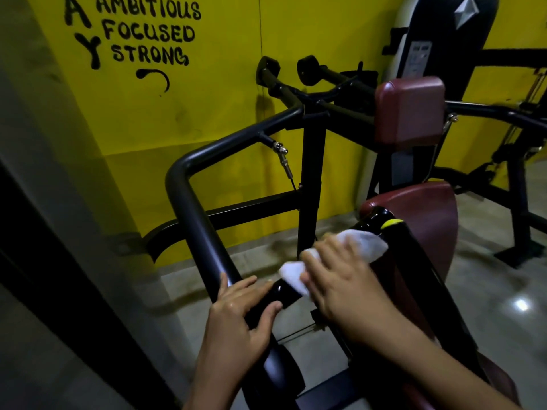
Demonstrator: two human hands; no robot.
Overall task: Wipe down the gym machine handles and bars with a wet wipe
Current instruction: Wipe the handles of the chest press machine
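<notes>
A glossy black handle (284, 292) of the gym machine runs diagonally from lower left to a yellow-ringed end (391, 223) near the maroon seat. My right hand (343, 279) presses a white wet wipe (365, 244) flat onto the handle's middle, and the wipe drapes over the handle on both sides of my fingers. My left hand (245, 309) grips the handle's lower end where it meets the thick matte black bar (196, 220).
The thick bar bends up and right toward the upright post (310, 173). Two more black grips (268, 69) stick up at the back by the yellow wall. Maroon pads (410, 110) and the seat (426, 220) stand right. A grey wall is at left.
</notes>
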